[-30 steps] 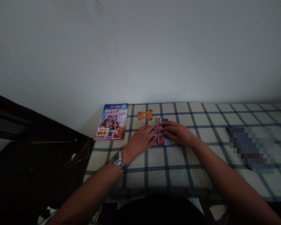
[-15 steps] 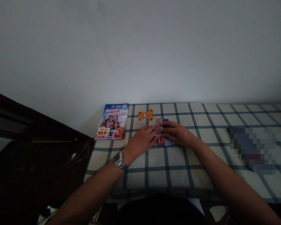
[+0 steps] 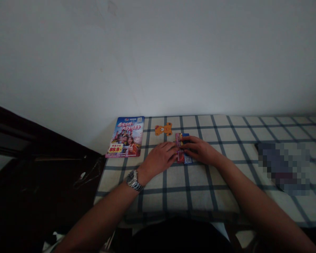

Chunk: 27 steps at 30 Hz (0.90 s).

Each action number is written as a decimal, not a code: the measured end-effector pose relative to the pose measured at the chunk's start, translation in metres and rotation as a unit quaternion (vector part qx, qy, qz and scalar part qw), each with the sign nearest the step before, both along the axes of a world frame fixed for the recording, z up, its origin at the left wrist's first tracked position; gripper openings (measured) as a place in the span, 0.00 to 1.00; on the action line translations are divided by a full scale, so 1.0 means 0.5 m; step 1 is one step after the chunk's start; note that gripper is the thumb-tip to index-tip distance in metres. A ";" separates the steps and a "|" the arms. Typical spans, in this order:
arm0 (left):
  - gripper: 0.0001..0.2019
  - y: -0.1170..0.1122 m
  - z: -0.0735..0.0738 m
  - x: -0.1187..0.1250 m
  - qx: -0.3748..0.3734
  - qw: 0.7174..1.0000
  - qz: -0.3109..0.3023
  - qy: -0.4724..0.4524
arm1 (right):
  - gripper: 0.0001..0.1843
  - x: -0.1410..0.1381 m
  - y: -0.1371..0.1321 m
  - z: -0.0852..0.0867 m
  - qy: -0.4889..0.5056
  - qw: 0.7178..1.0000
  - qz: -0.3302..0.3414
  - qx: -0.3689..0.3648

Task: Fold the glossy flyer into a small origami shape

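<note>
A small folded leaflet (image 3: 180,149), pink and blue with a QR code at its near corner, lies on the checked tablecloth (image 3: 200,182). My left hand (image 3: 160,159), a metal watch on its wrist, lies flat with fingertips pressing the leaflet's left edge. My right hand (image 3: 200,150) rests on the leaflet's right side, fingers stretched over it and pressing it down. Both hands touch the leaflet from opposite sides.
A colourful flyer (image 3: 125,136) with a yellow price tag lies at the table's far left corner. An orange bear-shaped cutout (image 3: 163,129) sits just beyond the leaflet. A blurred dark object (image 3: 283,167) lies to the right. A white wall stands behind; dark furniture is at the left.
Almost nothing differs. Both hands stay on the leaflet, with only slight shifts of the fingers.
</note>
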<state>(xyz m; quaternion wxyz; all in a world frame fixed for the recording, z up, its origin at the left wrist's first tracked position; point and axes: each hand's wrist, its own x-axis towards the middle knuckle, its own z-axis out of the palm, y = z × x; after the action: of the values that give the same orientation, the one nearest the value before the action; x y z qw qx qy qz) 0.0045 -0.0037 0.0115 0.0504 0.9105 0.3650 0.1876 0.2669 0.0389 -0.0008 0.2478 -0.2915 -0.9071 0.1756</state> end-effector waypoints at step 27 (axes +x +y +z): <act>0.14 -0.004 0.001 0.003 -0.020 0.999 0.018 -0.021 | 0.09 0.008 0.006 -0.001 0.033 0.999 -0.002 -0.015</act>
<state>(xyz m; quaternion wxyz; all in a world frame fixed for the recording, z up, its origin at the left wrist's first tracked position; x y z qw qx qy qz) 0.0062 -0.0055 0.0121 0.0727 0.8987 0.3836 0.1999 0.2710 0.0421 -0.0011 0.2735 -0.2912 -0.8951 0.1978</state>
